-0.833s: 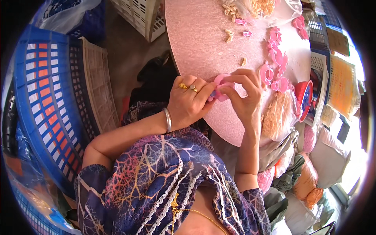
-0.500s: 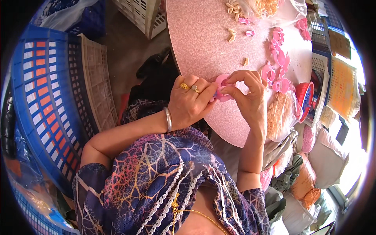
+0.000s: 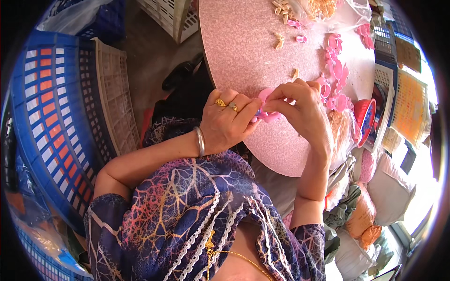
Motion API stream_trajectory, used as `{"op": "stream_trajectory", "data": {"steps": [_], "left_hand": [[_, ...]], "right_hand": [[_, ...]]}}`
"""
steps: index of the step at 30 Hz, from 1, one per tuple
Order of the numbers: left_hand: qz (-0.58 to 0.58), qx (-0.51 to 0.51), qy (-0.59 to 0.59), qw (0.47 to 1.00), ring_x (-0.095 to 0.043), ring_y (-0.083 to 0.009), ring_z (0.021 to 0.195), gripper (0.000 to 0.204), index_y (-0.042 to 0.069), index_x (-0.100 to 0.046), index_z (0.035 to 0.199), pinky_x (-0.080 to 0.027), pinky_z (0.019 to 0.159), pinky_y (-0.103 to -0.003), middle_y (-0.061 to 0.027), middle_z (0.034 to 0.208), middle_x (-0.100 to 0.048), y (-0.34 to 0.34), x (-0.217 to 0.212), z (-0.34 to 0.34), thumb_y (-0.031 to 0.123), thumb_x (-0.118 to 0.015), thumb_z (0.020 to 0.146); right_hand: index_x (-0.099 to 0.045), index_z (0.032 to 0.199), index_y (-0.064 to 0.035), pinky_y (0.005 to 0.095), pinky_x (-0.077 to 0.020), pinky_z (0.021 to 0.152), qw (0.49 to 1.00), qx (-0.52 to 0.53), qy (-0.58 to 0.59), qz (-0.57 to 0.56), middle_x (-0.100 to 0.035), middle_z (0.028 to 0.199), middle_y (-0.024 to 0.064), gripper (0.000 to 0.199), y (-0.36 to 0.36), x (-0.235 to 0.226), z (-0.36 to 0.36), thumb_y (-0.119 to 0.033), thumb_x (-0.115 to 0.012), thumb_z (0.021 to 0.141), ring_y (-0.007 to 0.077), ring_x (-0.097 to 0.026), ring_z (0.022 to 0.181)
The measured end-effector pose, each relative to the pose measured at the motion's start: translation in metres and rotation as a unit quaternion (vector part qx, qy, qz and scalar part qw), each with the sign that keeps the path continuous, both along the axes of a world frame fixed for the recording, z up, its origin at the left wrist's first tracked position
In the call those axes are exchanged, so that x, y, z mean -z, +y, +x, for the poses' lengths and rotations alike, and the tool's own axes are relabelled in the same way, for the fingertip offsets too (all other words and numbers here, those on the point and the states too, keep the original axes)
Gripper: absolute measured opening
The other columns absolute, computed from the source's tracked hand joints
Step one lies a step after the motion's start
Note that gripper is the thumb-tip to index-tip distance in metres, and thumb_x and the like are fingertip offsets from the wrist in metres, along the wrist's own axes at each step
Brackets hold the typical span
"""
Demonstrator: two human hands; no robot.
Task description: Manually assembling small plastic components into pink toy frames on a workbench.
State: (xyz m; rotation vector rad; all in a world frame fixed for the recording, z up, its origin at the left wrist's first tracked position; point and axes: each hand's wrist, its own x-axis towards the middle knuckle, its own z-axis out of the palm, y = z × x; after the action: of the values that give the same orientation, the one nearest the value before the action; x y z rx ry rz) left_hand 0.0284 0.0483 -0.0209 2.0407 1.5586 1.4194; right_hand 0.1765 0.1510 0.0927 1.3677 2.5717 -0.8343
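Over the near left edge of the table, a pink ring-like plastic piece (image 3: 272, 117) is between my two hands. My left hand (image 3: 228, 121), with two rings and a bangle, pinches its left side. The thumb and bent fingers of my right hand (image 3: 307, 114) are closed together at its upper right. They cover part of the piece, and whatever small thing they may grip is hidden. Right of my right hand lies a row of joined pink plastic parts (image 3: 335, 69). A small beige piece (image 3: 295, 73) sits just beyond my hands.
The speckled pink round table (image 3: 248, 51) bears more beige pieces (image 3: 279, 40) and small pink parts (image 3: 301, 39). Plastic bags of beige strands (image 3: 338, 133) lie at its right edge, beside a red basket (image 3: 367, 122). Blue crates (image 3: 58, 117) stand left; sacks (image 3: 391, 185) are piled right.
My right hand has shifted slightly right and turned, its wrist swinging outward. Its fingers have drawn together over the pink piece. My left hand keeps its hold, almost still.
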Motion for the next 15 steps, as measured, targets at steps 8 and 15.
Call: {"op": "stream_trajectory", "data": {"steps": [8,15], "left_hand": [[-0.007,0.001,0.0,1.0,-0.057,-0.0198,0.085,0.051,0.007,-0.067,0.106,-0.039,0.076,-0.038,0.0006,0.088,-0.063,-0.002,0.002,0.0,0.02,-0.088,0.061],[-0.017,0.033,-0.022,0.999,-0.058,-0.0236,0.088,0.067,0.006,-0.054,0.119,-0.039,0.082,-0.041,-0.0011,0.088,-0.067,-0.002,0.004,-0.001,0.021,-0.088,0.064]], "right_hand": [[-0.068,0.081,-0.012,0.0406,-0.0348,0.084,0.985,-0.053,-0.064,0.151,-0.064,0.078,0.0033,0.013,-0.014,-0.005,-0.018,-0.024,-0.072,0.08,0.0246,-0.057,0.088],[-0.059,0.128,-0.0113,0.0464,-0.0283,0.109,0.949,0.138,0.27,0.087,-0.049,0.134,0.016,0.04,-0.009,0.034,0.011,-0.012,-0.067,0.09,0.0321,-0.048,0.125]]}}
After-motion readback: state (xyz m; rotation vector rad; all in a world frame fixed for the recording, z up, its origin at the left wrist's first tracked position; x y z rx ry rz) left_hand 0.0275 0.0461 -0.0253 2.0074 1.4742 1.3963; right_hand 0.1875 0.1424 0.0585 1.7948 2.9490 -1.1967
